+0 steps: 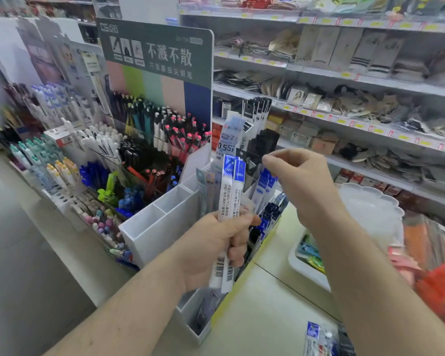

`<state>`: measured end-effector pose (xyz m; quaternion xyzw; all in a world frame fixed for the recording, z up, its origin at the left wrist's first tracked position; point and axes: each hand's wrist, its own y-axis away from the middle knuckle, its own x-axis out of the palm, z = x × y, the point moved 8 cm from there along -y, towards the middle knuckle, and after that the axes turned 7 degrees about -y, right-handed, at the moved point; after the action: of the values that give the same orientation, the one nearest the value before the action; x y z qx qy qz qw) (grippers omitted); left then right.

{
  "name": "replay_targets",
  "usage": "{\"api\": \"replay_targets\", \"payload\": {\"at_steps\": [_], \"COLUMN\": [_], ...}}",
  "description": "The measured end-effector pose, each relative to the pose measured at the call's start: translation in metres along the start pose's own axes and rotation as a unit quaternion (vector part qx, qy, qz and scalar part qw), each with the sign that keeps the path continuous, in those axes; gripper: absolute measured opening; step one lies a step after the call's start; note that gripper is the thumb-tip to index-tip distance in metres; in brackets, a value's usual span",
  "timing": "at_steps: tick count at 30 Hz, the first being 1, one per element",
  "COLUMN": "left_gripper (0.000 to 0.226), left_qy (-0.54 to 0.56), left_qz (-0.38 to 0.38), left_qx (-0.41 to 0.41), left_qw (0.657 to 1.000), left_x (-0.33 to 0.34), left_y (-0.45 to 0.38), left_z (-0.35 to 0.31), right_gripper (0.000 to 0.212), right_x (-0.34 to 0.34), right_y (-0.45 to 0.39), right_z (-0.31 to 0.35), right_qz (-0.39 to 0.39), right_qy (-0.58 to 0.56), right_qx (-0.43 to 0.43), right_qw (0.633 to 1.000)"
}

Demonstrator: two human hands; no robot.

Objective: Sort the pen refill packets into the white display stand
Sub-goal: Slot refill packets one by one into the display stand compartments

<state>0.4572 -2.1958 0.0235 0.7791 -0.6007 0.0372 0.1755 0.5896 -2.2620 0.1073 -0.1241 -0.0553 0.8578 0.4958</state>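
Observation:
My left hand (216, 249) grips a bunch of long pen refill packets (230, 191) with blue tops and white bodies, held upright in front of the white display stand (159, 227). The stand has tiered compartments; the two front left ones look empty, while those behind and to the right hold upright refill packets (263, 186). My right hand (301, 178) hovers above the stand's right compartments with fingers curled, thumb and forefinger close together; nothing shows between them.
A pen display (139, 140) with a green sign stands to the left of the stand. Store shelves (344, 98) of socks and hair items run behind. On the counter lie a white tray (308, 271), a clear scalloped dish (370, 209) and loose packets (319, 337).

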Motion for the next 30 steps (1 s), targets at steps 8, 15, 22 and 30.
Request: {"api": "replay_targets", "payload": {"at_steps": [8, 15, 22, 30], "left_gripper": [0.016, 0.043, 0.023, 0.033], "left_qy": [-0.096, -0.235, -0.161, -0.087], "left_qz": [-0.029, -0.01, -0.034, -0.015], "left_qx": [-0.066, -0.056, -0.068, -0.085], "left_qw": [0.993, 0.97, 0.984, 0.992], "left_x": [0.012, 0.022, 0.028, 0.033], "left_y": [0.001, 0.01, 0.019, 0.021], "left_z": [0.051, 0.072, 0.087, 0.099], "right_gripper": [0.028, 0.02, 0.017, 0.009], "right_x": [0.012, 0.002, -0.01, -0.019], "right_y": [0.088, 0.117, 0.13, 0.136], "right_z": [-0.067, -0.095, -0.108, -0.118], "right_qz": [0.065, 0.054, 0.052, 0.062], "right_qy": [0.047, -0.11, -0.188, -0.169], "right_qx": [0.116, 0.214, 0.232, 0.217], "right_qw": [0.99, 0.969, 0.953, 0.959]}}
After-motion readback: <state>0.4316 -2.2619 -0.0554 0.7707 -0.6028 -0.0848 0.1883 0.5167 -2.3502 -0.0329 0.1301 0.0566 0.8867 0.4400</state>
